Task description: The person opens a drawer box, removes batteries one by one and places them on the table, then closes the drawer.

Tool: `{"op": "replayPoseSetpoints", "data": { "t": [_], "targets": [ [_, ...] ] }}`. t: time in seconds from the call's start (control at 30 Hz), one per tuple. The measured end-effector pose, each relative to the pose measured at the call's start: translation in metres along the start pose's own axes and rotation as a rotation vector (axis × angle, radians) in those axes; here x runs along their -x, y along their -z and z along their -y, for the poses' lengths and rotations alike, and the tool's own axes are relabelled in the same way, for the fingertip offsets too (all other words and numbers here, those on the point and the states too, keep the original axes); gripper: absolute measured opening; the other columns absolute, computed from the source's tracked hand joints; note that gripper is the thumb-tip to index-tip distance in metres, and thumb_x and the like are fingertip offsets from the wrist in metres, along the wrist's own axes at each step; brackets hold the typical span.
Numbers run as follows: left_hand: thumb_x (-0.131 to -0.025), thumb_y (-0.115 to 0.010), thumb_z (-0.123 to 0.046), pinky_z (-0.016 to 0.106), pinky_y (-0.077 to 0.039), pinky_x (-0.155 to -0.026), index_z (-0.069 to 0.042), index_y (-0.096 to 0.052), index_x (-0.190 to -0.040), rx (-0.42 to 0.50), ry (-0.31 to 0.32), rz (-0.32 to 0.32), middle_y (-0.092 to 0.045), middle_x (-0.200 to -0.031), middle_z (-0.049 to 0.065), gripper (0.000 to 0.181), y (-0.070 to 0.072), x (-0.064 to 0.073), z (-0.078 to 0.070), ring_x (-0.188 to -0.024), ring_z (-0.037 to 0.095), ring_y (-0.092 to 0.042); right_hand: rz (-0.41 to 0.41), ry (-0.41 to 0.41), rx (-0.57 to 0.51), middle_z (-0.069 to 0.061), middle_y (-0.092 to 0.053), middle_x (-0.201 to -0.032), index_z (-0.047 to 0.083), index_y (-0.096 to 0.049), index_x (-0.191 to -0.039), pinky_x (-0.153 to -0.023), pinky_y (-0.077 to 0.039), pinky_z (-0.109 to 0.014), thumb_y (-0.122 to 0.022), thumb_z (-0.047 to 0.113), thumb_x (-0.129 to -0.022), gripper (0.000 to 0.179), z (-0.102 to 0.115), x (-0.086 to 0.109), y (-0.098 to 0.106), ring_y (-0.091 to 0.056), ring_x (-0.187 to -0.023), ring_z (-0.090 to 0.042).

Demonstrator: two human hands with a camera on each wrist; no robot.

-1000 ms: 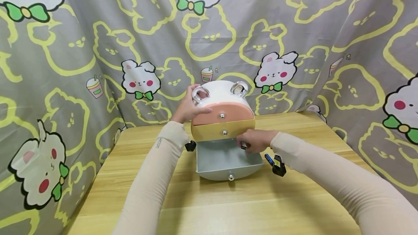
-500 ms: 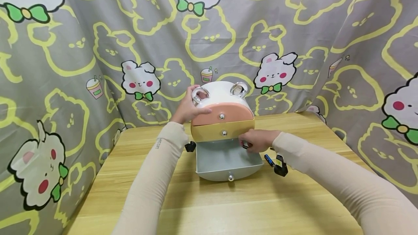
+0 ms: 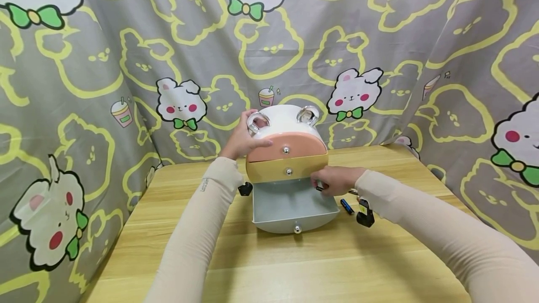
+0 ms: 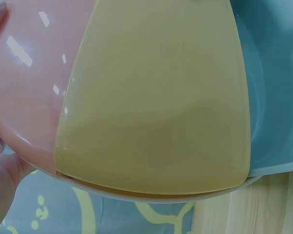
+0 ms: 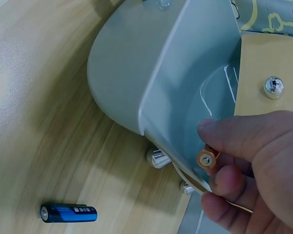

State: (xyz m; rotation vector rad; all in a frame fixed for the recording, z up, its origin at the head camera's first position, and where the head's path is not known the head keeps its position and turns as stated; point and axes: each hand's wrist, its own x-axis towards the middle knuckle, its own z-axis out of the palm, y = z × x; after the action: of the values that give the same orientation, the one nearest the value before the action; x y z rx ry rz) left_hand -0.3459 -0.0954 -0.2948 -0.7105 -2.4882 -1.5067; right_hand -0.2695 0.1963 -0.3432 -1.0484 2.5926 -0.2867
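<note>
A small drawer cabinet (image 3: 282, 120) with a white top and silver ear-shaped rings stands on the table. Its orange drawer (image 3: 269, 147) and yellow drawer (image 3: 269, 169) are in, while the grey-blue bottom drawer (image 3: 290, 200) is pulled out. My left hand (image 3: 244, 139) grips the cabinet's upper left side, thumb against the orange front. Between thumb and fingers, my right hand (image 3: 334, 180) pinches a battery (image 5: 206, 158) at the bottom drawer's right side wall; only its copper-coloured end shows in the right wrist view. A blue and black battery (image 5: 68, 213) lies on the table.
The wooden table (image 3: 269, 270) extends in front of the cabinet. A patterned curtain (image 3: 273, 50) hangs behind and at both sides. Silver feet (image 5: 158, 157) show under the cabinet. A small object (image 3: 353, 191) near my right sleeve is partly hidden.
My right hand shifts slightly to the right with the battery, toward the drawer's side wall. The left hand and the cabinet stay where they were.
</note>
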Motion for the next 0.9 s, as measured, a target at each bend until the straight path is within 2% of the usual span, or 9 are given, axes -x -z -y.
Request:
{"op": "replayPoseSetpoints", "data": {
  "t": [0.63, 0.9],
  "targets": [
    [-0.061, -0.094, -0.028, 0.048, -0.036, -0.103, -0.022, -0.026, -0.145, -0.012, 0.001, 0.000, -0.050, -0.129, 0.010, 0.108, -0.001, -0.001, 0.003, -0.114, 0.023, -0.050, -0.018, 0.002, -0.019, 0.002, -0.049, -0.068, 0.008, -0.056, -0.096, -0.057, -0.041, -0.025, -0.068, 0.001, -0.087, 0.017, -0.010, 0.006, -0.001, -0.047, -0.061, -0.009],
    [-0.061, -0.094, -0.029, 0.048, -0.036, -0.103, -0.022, -0.025, -0.145, -0.011, -0.012, -0.003, -0.050, -0.130, 0.009, 0.108, 0.000, -0.002, 0.004, -0.115, 0.023, -0.050, -0.030, -0.025, -0.024, 0.002, -0.050, -0.068, 0.008, -0.056, -0.099, -0.057, -0.041, -0.025, -0.070, 0.004, -0.088, 0.018, -0.015, 0.010, 0.000, -0.048, -0.061, -0.009]
  ]
}}
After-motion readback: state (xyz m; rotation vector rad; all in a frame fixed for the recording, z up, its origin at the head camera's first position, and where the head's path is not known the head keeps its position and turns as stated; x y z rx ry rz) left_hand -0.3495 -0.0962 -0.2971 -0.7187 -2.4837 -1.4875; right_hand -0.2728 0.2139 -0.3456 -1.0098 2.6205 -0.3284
